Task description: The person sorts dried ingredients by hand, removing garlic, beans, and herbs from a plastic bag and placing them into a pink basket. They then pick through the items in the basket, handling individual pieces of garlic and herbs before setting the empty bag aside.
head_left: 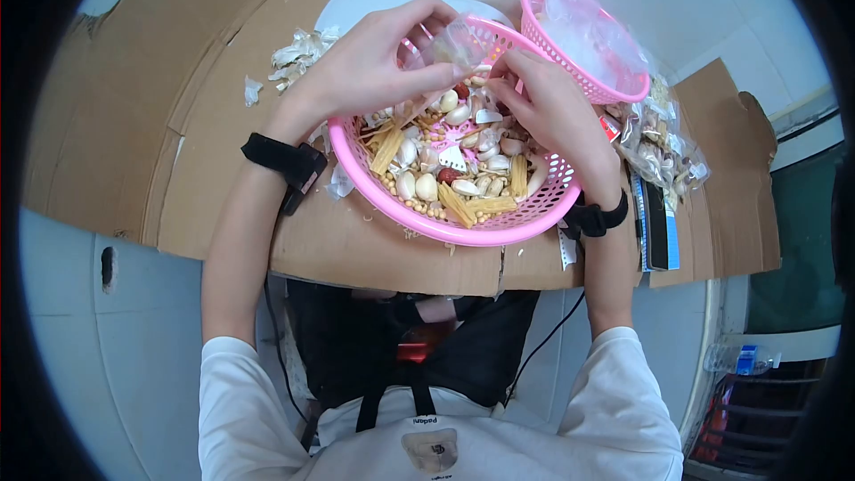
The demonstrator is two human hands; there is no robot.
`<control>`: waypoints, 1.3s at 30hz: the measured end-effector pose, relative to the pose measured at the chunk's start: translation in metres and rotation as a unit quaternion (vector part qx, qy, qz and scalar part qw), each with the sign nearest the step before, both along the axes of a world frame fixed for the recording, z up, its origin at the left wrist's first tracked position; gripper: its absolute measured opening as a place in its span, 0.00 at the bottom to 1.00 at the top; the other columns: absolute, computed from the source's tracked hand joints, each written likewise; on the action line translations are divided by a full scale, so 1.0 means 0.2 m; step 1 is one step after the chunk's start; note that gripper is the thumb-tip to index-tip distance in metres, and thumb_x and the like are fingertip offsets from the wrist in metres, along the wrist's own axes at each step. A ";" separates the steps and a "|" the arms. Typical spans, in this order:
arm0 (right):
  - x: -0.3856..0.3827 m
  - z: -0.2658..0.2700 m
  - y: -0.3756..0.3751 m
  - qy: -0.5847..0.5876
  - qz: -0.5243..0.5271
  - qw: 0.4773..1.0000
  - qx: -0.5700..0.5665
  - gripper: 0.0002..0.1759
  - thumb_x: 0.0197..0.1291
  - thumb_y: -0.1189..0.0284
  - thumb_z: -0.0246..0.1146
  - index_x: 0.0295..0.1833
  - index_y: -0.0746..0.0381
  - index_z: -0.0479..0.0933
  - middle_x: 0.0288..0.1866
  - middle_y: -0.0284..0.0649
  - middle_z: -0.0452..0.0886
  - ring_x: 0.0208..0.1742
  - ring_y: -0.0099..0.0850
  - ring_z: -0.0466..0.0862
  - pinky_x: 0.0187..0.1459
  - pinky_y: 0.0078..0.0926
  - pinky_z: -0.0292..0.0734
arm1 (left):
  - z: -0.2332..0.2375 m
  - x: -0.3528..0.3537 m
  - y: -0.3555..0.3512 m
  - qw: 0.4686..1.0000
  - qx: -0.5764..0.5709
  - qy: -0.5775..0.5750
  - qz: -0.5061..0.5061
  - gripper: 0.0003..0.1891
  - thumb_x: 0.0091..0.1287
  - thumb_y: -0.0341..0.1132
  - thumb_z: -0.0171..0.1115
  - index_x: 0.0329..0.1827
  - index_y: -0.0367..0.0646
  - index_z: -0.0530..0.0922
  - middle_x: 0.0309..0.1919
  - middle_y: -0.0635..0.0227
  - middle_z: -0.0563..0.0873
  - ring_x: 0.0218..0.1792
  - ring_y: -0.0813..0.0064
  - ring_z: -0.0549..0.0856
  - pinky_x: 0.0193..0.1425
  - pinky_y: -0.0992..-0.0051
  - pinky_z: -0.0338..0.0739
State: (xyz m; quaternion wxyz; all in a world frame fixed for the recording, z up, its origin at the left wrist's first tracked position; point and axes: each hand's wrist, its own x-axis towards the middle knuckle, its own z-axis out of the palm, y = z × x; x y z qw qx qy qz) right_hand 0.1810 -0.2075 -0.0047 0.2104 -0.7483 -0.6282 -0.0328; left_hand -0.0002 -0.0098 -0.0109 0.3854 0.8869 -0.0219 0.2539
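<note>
A large pink basket (419, 226) holds garlic cloves, red dates, small yellow beans and sticks of a dried yellow food (455, 204). Over its upper left part, my left hand (383, 58) is closed round a small clear plastic bag (452, 46). My right hand (550, 102) is above the basket's upper right side, its thumb and fingers pinched together close to the bag; what they hold, if anything, is too small to make out.
Behind on the right stands a smaller pink basket (643, 87) with clear plastic bags. Garlic skins (303, 55) lie at the left on the cardboard (223, 134). Filled clear bags (663, 138) and a black-and-blue flat object (657, 227) are at the right. A white tray (343, 7) is behind.
</note>
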 end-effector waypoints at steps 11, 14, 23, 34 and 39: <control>-0.04 0.07 0.00 0.071 -0.012 0.994 0.081 0.11 0.72 0.69 0.70 0.51 0.66 0.82 0.38 0.43 0.86 0.34 0.35 0.84 0.39 0.35 0.80 | 0.01 -0.01 -0.02 1.000 -0.002 0.005 -0.011 0.32 0.71 0.43 0.74 0.73 0.35 0.76 0.51 0.61 0.88 0.49 0.73 0.87 0.58 0.70 0.82; -0.05 0.07 0.01 0.092 0.006 0.988 0.125 0.11 0.72 0.69 0.70 0.50 0.67 0.83 0.37 0.42 0.86 0.31 0.31 0.82 0.36 0.32 0.78 | 0.01 -0.01 -0.01 1.000 -0.003 0.007 -0.013 0.32 0.70 0.43 0.74 0.72 0.35 0.76 0.51 0.61 0.88 0.49 0.73 0.87 0.58 0.70 0.82; -0.08 0.09 0.01 0.196 -0.018 0.971 0.133 0.12 0.77 0.69 0.67 0.53 0.68 0.82 0.40 0.40 0.88 0.29 0.23 0.83 0.32 0.27 0.77 | 0.02 -0.01 -0.01 1.000 0.005 0.019 -0.012 0.32 0.70 0.43 0.74 0.75 0.38 0.77 0.49 0.62 0.88 0.49 0.73 0.86 0.58 0.69 0.82; -0.07 0.10 -0.02 0.184 0.087 0.953 0.226 0.09 0.68 0.76 0.75 0.51 0.67 0.86 0.38 0.33 0.88 0.25 0.13 0.78 0.26 0.17 0.69 | 0.03 -0.01 -0.01 0.999 0.015 0.033 -0.030 0.34 0.68 0.45 0.76 0.76 0.46 0.79 0.48 0.62 0.90 0.47 0.70 0.86 0.57 0.68 0.81; -0.08 0.08 -0.01 0.161 0.121 0.955 0.219 0.10 0.66 0.78 0.75 0.52 0.63 0.89 0.38 0.33 0.89 0.26 0.13 0.75 0.28 0.18 0.68 | 0.02 0.00 -0.01 0.998 0.028 0.026 -0.044 0.34 0.66 0.43 0.78 0.75 0.44 0.80 0.51 0.61 0.91 0.50 0.71 0.87 0.60 0.67 0.82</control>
